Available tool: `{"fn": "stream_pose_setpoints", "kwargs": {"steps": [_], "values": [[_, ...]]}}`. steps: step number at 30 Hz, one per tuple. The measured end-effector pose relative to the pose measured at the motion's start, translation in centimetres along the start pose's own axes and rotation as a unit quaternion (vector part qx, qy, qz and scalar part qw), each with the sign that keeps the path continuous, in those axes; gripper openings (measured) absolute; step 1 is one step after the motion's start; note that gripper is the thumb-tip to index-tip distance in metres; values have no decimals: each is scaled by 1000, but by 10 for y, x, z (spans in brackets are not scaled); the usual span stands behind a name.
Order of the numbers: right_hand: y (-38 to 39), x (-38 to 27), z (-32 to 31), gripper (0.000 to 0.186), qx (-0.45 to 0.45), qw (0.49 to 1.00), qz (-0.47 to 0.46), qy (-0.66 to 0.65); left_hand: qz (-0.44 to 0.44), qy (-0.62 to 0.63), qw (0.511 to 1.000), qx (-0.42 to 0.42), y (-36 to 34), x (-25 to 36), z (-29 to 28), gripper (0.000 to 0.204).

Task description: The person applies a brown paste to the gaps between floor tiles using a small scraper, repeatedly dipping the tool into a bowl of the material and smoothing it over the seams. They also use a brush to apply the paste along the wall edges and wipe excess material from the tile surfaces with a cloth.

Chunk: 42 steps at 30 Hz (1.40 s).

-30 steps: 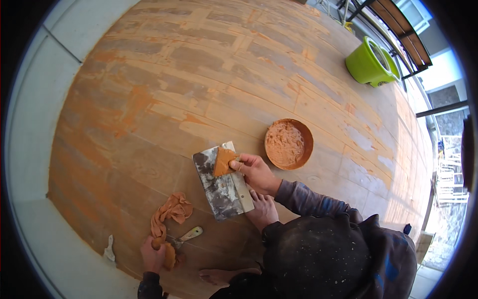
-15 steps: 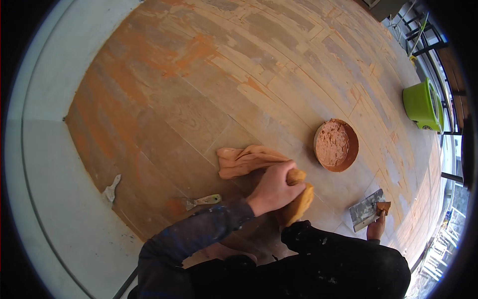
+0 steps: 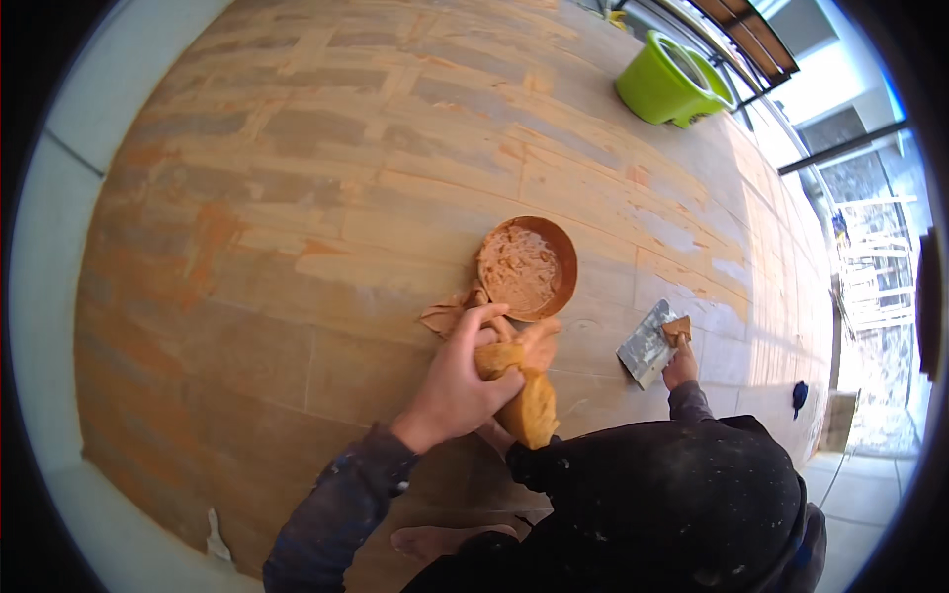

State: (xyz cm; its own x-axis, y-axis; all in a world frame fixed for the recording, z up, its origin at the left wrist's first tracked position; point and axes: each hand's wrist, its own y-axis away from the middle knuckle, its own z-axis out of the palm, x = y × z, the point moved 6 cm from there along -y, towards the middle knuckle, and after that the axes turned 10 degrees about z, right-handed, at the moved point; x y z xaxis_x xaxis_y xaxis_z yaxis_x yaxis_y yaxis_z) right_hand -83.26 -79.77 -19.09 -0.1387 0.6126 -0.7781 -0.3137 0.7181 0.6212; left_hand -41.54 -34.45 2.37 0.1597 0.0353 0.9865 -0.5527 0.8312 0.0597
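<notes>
My left hand [image 3: 455, 385] grips a yellow sponge [image 3: 531, 405], with an orange-stained cloth [image 3: 442, 317] bunched beyond its fingertips, beside a round orange bowl of pinkish paste [image 3: 519, 265]. At the right, my right hand [image 3: 679, 364] holds a small orange-coated spreader [image 3: 675, 330] together with a wide, smeared metal scraper [image 3: 640, 346]. A pale-handled scraper [image 3: 217, 542] lies near the left wall.
A wood-plank-patterned floor [image 3: 297, 178] carries orange and grey smears. A white wall edge [image 3: 59, 247] runs along the left. A green bucket [image 3: 652, 79] stands by a dark wooden bench [image 3: 736, 25]. A small dark blue item [image 3: 799, 395] lies right.
My left hand came up from the lower left with sponge and cloth to beside the bowl. My right hand moved from the middle out to the right with both tools. The view has also shifted.
</notes>
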Motion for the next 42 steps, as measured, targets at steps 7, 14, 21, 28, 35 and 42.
{"fn": "stream_pose_setpoints", "kwargs": {"steps": [7,14,21,28,35,42], "values": [[21,-19,28,43,-8,997,-25,-66,-52,13,991,-122,7,62,-68,35],[23,-119,178,37,-128,975,-122,-132,35,12,999,26,-22,144,-124,42],[-83,-146,391,29,-231,970,-42,-63,157,-142,951,224,-121,204,-184,55],[-165,-157,500,25,-172,984,-15,-35,132,2,976,174,-268,114,-220,46],[-186,-165,495,25,-122,981,-79,126,99,-154,918,351,-344,-7,-178,58],[-119,-167,386,29,-117,985,-57,112,-106,-427,877,192,-223,-65,-27,72]]}}
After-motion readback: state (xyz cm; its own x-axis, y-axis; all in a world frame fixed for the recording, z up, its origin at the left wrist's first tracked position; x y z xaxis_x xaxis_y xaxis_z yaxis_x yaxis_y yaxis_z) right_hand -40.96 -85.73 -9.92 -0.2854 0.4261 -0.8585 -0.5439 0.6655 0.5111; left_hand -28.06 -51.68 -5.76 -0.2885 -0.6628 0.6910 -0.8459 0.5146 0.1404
